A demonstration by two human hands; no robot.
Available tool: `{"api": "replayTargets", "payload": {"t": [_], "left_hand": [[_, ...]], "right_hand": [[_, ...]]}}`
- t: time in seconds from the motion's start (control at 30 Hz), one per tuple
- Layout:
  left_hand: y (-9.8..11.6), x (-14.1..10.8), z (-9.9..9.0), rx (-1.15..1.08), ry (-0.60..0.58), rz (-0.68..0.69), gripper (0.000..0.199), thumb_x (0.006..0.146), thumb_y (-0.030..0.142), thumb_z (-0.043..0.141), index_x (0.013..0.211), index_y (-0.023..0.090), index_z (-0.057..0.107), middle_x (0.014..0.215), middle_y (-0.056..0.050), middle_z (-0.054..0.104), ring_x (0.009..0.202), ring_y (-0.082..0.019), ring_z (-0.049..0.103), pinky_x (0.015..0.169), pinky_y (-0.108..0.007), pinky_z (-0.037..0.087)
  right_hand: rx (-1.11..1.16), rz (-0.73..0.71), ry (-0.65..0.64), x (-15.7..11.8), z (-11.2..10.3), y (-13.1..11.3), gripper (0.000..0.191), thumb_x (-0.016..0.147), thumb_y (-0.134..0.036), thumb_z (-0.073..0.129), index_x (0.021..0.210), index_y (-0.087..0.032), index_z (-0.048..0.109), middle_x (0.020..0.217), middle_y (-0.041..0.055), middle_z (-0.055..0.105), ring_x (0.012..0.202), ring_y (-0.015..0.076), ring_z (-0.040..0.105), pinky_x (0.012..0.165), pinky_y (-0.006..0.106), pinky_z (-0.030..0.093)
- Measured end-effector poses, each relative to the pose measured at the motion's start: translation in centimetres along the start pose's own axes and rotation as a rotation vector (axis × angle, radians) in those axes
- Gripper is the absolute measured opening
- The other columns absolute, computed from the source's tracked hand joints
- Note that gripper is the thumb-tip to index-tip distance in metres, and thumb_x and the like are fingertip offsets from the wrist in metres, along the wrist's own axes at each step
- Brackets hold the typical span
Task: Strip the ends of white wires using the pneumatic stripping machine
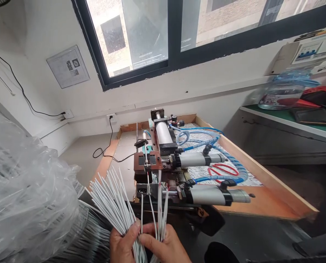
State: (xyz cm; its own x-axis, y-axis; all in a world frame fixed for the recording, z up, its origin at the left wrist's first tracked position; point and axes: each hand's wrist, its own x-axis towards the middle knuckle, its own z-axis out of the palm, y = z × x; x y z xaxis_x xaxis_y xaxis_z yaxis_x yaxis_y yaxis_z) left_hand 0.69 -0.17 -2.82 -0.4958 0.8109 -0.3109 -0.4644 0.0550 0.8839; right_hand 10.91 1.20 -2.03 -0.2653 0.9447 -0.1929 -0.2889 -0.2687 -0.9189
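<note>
My left hand point(124, 243) is closed around a thick bundle of white cables point(110, 204), their ends fanned out up and to the left. Beside it, my right hand point(163, 243) grips a few white cables point(163, 219) that point up toward the machine. Its thumb and finger also pinch a single white cable point(141, 212) between the two hands. Just beyond the hands stands a pneumatic machine point(148, 160) with silver cylinders point(206, 195). One thin cable's tip is near the machine's front, where red shows; whether it touches cannot be told.
Clear plastic wrap point(34, 190) covers more cables point(93, 233) at left. A wooden-edged tray point(275, 201) surrounds the machine, with blue air hoses point(241, 168) looping inside. At right, a green-topped shelf point(280, 115) holds a plastic jug point(283, 91). A black power cord point(110, 142) runs from the wall.
</note>
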Motion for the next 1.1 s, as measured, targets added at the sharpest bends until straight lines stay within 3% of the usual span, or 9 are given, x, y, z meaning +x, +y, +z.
{"api": "replayTargets", "payload": {"t": [0.13, 0.3, 0.53, 0.87, 1.1], "left_hand": [[0.6, 0.0, 0.4, -0.007, -0.01, 0.032, 0.018, 0.046, 0.021, 0.074, 0.06, 0.013, 0.064, 0.055, -0.003, 0.067, 0.051, -0.018, 0.061, 0.054, -0.027, 0.047], [1.7, 0.3, 1.0, -0.083, -0.033, -0.03, 0.013, 0.05, 0.021, 0.072, 0.058, 0.014, 0.065, 0.051, -0.002, 0.066, 0.048, -0.016, 0.06, 0.049, -0.026, 0.047], [3.1, 1.5, 2.1, -0.04, -0.071, 0.101, 0.012, 0.05, 0.019, 0.072, 0.06, 0.013, 0.067, 0.051, -0.002, 0.066, 0.049, -0.016, 0.06, 0.052, -0.025, 0.049], [3.0, 2.0, 2.5, -0.038, -0.094, 0.15, 0.014, 0.051, 0.017, 0.072, 0.063, 0.014, 0.065, 0.049, 0.001, 0.062, 0.044, -0.012, 0.055, 0.049, -0.024, 0.044], [2.2, 0.8, 2.5, 0.117, -0.168, 0.159, 0.009, 0.053, 0.019, 0.07, 0.053, 0.014, 0.062, 0.048, 0.0, 0.06, 0.048, -0.013, 0.052, 0.054, -0.024, 0.043]], "right_hand": [[0.006, -0.151, 0.127, -0.4, 0.5, 1.5, 0.025, 0.055, -0.041, 0.07, 0.055, -0.017, 0.065, 0.055, 0.002, 0.059, 0.055, 0.0164, 0.05, 0.055, 0.026, 0.038], [0.104, -0.052, 0.236, 0.1, 0.1, 1.1, 0.031, 0.056, -0.044, 0.068, 0.068, -0.015, 0.067, 0.062, 0.0041, 0.063, 0.065, 0.0199, 0.053, 0.064, 0.03, 0.039], [0.277, -0.042, 0.194, 2.3, -0.2, -1.0, 0.026, 0.06, -0.038, 0.066, 0.051, -0.015, 0.058, 0.049, -0.0018, 0.048, 0.051, 0.0117, 0.039, 0.052, 0.024, 0.031], [0.553, 0.126, 0.202, 3.5, 0.3, -0.8, 0.02, 0.054, -0.03, 0.071, 0.05, -0.014, 0.06, 0.052, -0.001, 0.054, 0.048, 0.01, 0.044, 0.05, 0.022, 0.034], [0.589, 0.091, 0.028, 2.6, 0.8, -1.8, 0.022, 0.058, -0.031, 0.071, 0.052, -0.013, 0.058, 0.048, -0.0026, 0.051, 0.047, 0.009, 0.043, 0.05, 0.021, 0.035]]}}
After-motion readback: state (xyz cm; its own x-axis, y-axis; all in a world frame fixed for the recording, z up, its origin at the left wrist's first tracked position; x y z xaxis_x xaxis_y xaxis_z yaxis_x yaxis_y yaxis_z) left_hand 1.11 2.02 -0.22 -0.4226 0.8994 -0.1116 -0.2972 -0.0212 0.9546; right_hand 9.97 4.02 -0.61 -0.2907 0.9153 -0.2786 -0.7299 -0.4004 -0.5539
